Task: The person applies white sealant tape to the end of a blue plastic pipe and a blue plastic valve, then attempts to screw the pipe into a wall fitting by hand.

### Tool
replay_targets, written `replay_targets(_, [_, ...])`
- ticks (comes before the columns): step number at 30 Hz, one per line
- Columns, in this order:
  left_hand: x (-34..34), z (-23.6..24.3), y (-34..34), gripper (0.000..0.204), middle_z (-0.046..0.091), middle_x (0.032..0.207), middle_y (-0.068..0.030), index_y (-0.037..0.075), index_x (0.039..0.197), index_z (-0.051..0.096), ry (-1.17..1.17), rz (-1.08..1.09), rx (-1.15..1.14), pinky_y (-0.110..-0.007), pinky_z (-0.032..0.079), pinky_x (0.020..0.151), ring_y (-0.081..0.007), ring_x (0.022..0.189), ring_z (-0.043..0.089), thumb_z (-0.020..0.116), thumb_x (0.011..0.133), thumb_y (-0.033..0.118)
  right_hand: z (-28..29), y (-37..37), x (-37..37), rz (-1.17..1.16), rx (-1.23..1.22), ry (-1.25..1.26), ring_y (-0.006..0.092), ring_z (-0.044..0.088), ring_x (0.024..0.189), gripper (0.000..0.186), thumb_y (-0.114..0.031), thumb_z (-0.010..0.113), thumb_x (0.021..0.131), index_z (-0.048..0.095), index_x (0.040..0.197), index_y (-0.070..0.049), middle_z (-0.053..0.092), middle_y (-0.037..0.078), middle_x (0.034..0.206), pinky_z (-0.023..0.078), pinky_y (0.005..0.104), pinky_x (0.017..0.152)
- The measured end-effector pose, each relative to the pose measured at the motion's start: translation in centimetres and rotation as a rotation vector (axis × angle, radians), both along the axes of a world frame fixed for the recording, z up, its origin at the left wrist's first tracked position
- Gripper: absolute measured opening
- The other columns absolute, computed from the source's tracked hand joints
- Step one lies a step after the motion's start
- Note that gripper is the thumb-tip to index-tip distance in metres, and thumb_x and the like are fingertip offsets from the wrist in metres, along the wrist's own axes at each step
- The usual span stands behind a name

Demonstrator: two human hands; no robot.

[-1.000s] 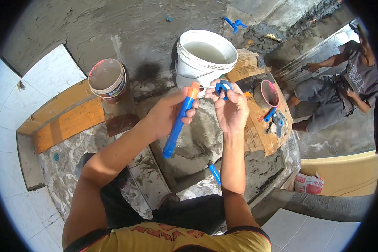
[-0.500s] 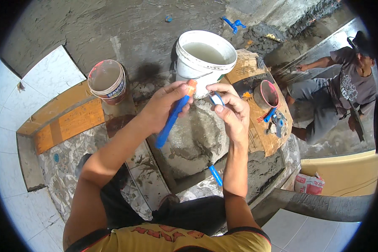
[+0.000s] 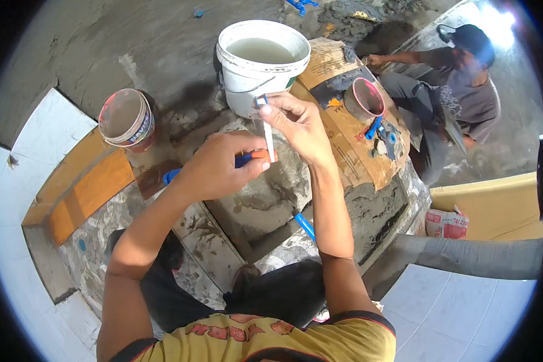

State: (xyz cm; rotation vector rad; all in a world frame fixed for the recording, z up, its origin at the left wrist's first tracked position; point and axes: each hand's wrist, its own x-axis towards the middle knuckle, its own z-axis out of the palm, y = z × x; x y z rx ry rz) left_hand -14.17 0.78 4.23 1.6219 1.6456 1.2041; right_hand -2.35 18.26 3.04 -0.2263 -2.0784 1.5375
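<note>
left hand (image 3: 214, 172): centre frame, grip closed round a blue tool (image 3: 244, 160) with an orange tip, its far end showing at the left of the hand. right hand (image 3: 298, 123): just above, fingers pinching a thin white strip (image 3: 269, 137) that hangs down to the orange tip. white bucket (image 3: 260, 63): top centre, holding liquid. small tub (image 3: 127, 117): upper left. seated person (image 3: 449, 96): upper right.

Bare grey cement floor (image 3: 133, 42) is seen beyond the hands. White floor tiles (image 3: 36, 139) are laid to their left, and more (image 3: 464, 314) below right. Wet mortar bed (image 3: 259, 199) lies directly beneath the hands. Strong daylight (image 3: 495, 18) enters far upper right.
</note>
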Motion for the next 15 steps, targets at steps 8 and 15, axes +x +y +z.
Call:
replay_targets(8, [-0.7,0.3,-0.5,0.025,0.070,0.094,-0.0014,-0.001,0.113,0.070,-0.247,0.163,0.038,-0.023,0.048,0.071,-0.0047,0.080,0.058,0.070,0.090,0.010,-2.9,-0.3,6.1,0.059,-0.120,-0.212,0.0150,0.059,0.099,0.029,-0.025,0.071,0.097,0.072,0.106,0.002,0.066,0.007,0.106,0.046,0.0330,0.089])
replay_targets(15, [-1.5,0.3,-0.3,0.024,0.074,0.098,-0.0049,0.000,0.117,0.067,-0.196,0.267,0.157,-0.024,0.050,0.074,-0.0056,0.083,0.062,0.070,0.095,0.009,0.2,-5.6,9.5,-0.031,0.117,-0.218,0.0343,0.058,0.122,0.025,-0.016,0.081,0.083,0.073,0.100,0.000,0.063,0.019,0.126,0.041,0.0432,0.106])
